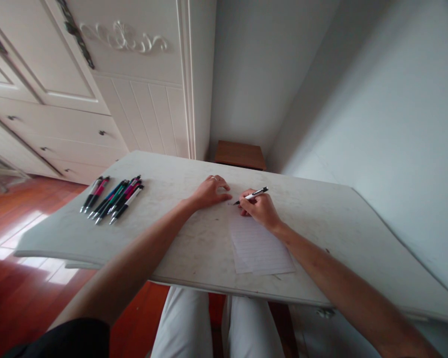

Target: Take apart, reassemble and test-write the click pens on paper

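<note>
My right hand (261, 209) is closed round a black and white pen (253, 195), its tip down at the top left corner of a lined sheet of paper (259, 248) on the white table (171, 248). My left hand (210, 192) lies on the table just left of the sheet's top edge, fingers curled and pressing down, a ring on one finger. It holds nothing that I can see.
Several pens (112, 199) with pink, green, black and white barrels lie in a row near the table's left end. A white wardrobe (97, 89) stands behind, a small wooden stand (240, 155) in the corner, a wall to the right.
</note>
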Tool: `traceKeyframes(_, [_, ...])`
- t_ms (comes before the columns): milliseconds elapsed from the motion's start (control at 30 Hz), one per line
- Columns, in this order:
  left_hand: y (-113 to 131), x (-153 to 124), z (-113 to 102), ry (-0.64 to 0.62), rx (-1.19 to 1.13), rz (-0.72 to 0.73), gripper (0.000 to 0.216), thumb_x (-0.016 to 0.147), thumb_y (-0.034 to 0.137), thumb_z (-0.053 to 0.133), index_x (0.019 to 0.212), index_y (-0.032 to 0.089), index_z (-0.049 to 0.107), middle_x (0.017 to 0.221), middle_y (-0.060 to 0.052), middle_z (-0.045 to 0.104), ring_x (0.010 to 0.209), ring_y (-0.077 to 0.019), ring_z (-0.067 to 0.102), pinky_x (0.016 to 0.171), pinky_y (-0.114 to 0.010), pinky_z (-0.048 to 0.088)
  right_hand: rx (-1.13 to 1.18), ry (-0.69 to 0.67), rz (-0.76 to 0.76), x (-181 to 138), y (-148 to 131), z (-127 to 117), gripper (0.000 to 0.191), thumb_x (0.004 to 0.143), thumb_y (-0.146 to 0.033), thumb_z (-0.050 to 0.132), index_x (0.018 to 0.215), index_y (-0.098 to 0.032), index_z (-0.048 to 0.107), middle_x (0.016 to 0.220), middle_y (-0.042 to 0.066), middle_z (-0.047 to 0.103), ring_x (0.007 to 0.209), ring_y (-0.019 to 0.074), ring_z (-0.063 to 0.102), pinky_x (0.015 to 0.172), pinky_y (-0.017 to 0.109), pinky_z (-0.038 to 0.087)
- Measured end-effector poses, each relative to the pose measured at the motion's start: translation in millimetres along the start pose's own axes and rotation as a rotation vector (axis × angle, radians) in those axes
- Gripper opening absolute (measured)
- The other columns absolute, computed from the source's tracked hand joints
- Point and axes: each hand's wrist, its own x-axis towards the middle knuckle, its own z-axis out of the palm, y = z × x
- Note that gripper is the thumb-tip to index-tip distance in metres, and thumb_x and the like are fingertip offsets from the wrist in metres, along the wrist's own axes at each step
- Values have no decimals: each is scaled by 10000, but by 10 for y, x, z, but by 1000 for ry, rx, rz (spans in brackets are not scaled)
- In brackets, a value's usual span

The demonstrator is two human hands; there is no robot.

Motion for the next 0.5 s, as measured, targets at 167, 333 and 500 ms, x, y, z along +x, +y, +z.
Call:
traceKeyframes(167, [-24, 0, 7, -10, 7, 15, 229, 767, 369, 701, 888, 182, 755, 961, -61, 734, 1009, -239, 632, 970, -355, 454, -15, 16, 2, 0, -27, -21, 249, 836, -402, 558, 797, -169, 637, 560, 27, 668, 450, 156, 637, 427, 209, 480])
traceKeyframes(333, [-39, -1, 16, 6, 19, 18, 240, 767, 381, 706, 893, 183, 752, 949, -57, 734, 1005, -234, 633, 961, -360, 462, -46, 28, 4, -1, -24, -36, 252, 837, -396, 553, 810, -161, 639, 588, 33, 682, 445, 144, 636, 414, 188, 467])
traceKeyframes(500, [-3, -4, -1, 3, 24, 24, 236, 762, 366, 711, 890, 171, 752, 956, -66, 734, 1005, -237, 637, 962, -355, 463, -61, 27, -2, -9, -50, -53, 251, 839, -392, 545, 775, -165, 631, 559, 21, 665, 415, 136, 618, 393, 184, 441])
